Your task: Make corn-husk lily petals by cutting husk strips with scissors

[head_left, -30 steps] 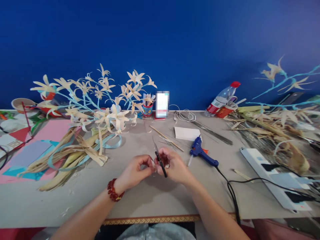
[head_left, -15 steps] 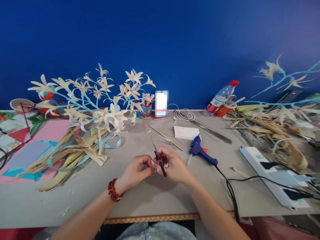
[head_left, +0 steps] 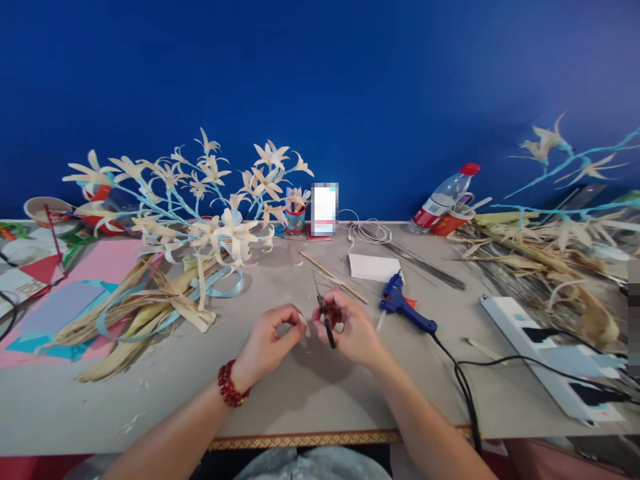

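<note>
My right hand [head_left: 354, 332] is closed around a pair of scissors [head_left: 328, 323] with black handles, the thin blades pointing up and away over the table. Beside it, my left hand [head_left: 274, 335] pinches a small pale piece [head_left: 303, 322] between thumb and fingertips; it looks like a strip of husk, but is too small to be certain. A narrow gap separates the two hands. A little beyond them lie thin wooden sticks [head_left: 345, 283]. To the right, a blue glue gun [head_left: 406, 305] rests near a white box [head_left: 373, 267].
Branches of pale husk flowers [head_left: 235, 230] stand at back left, above dried husks [head_left: 150, 313] and coloured paper [head_left: 60, 303]. A phone [head_left: 324, 210] leans near a pen cup [head_left: 295, 219]. On the right are a plastic bottle [head_left: 440, 203], wires [head_left: 433, 267] and a power strip [head_left: 530, 353] with cords.
My hands have moved slightly apart. The scissors have shifted a little to the right with my right hand, and the pale piece now shows at my left fingertips.
</note>
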Demonstrator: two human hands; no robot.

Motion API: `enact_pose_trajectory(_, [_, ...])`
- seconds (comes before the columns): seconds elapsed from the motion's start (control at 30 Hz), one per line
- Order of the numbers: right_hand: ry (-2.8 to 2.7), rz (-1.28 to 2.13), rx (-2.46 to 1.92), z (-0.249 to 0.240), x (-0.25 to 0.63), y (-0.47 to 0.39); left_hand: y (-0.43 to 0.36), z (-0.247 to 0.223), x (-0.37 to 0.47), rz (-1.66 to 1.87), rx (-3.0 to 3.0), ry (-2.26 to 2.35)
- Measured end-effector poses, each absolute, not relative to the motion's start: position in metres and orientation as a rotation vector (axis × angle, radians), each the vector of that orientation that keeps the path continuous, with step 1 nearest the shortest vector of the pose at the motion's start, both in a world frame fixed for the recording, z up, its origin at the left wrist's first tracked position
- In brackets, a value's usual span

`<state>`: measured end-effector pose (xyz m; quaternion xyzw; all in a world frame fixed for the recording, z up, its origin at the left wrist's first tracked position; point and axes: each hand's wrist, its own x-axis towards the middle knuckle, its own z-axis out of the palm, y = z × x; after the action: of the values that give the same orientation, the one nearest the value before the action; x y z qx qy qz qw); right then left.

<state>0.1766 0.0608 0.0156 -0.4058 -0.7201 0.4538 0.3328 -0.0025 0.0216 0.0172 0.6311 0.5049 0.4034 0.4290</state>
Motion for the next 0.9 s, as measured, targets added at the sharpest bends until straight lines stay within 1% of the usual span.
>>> enact_pose_trajectory(0.23, [-2.016, 1.027, -1.014, 0.016, 0.175, 0.057, 0.021, 0.009, -0.004, 1.042, 1.491, 1.279])
enact_pose_trajectory(0.53, [-1.942, 1.142, -0.980, 0.018, 0.175, 0.059, 0.020, 0.004, -0.002, 1.085, 1.309, 1.110])
enact_pose_trajectory(0.73, [-2.005, 1.084, -0.968, 0.020, 0.176, 0.057, 0.019, 0.011, -0.002, 1.076, 1.578, 1.222])
enact_pose_trajectory(0.9, [-2.039, 1.082, -0.967, 0.022, 0.176, 0.057, 0.018, 0.015, 0.000, 1.028, 1.716, 1.221])
